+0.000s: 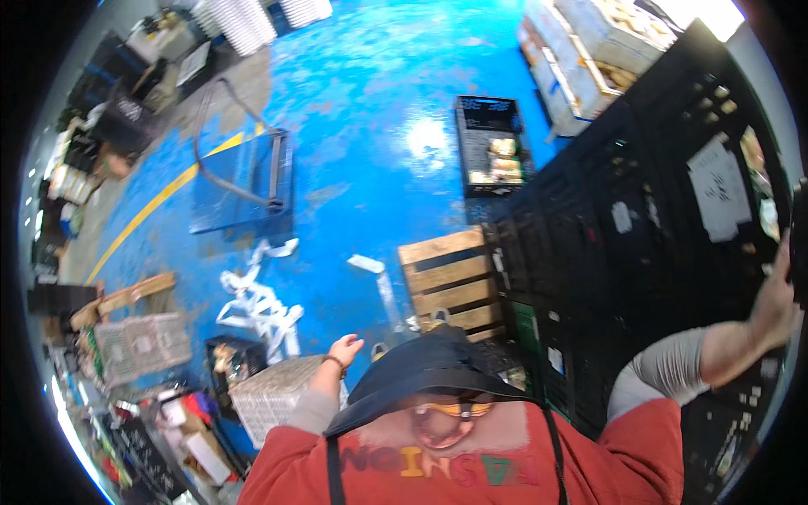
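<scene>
My right hand (773, 307) grips the edge of a tall stack of black plastic crates (640, 278) at the right rim of the view, its fingertips partly hidden there. Paper labels are stuck on the crates. My left hand (346, 350) hangs in front of my body with fingers apart and holds nothing, near a pale patterned block (278, 387). A wooden pallet (442, 257) lies on the blue floor beside the stack and my feet. Behind it a single black crate (475, 147) holds several pale packages.
A blue flat trolley (231, 202) with a metal handle stands ahead left. Crumpled white strips (261, 307) lie on the blue floor (353, 194). Pale bins (581, 76) are stacked at the back right, white stacks (227, 21) at the back left. Assorted boxes and clutter (126, 109) line the left side.
</scene>
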A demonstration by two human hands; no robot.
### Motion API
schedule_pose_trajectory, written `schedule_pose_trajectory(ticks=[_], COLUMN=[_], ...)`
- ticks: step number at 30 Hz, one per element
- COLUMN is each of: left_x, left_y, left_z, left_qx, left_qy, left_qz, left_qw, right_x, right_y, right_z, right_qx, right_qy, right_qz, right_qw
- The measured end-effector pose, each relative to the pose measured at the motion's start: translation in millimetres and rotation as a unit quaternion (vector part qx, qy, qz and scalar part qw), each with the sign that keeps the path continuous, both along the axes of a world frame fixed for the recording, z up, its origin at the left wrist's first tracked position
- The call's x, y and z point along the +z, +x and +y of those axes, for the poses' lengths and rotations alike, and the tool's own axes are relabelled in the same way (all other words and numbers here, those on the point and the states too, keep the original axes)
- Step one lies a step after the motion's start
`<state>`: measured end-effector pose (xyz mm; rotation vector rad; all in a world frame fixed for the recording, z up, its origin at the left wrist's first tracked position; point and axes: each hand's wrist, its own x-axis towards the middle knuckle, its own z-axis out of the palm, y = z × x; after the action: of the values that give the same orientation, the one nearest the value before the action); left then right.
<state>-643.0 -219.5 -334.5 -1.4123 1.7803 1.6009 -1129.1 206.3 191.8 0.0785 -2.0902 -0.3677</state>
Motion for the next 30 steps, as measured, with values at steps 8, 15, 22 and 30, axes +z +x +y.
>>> schedule_pose_trajectory(ticks=[8,15,22,30], left_x=[-73,-138,-102,-102], left_y=[75,204,280,374], left_z=[-9,-22,-6,133], left_qx=[0.049,0.105,0.161,0.319], left_qy=[0.031,0.040,0.040,0.088], left_qz=[-0.032,-0.090,-0.069,-0.113], left_qw=[0.998,0.990,0.984,0.937], right_x=[15,-41,-154,-272], right_y=[-10,25,13,-13], right_z=[-7,-83,-115,-144], right_qx=[-0.017,0.077,-0.065,0.017], right_qy=[0.076,0.262,0.402,0.350], right_qz=[-0.002,0.052,-0.309,-0.176], right_qw=[0.997,0.961,0.859,0.920])
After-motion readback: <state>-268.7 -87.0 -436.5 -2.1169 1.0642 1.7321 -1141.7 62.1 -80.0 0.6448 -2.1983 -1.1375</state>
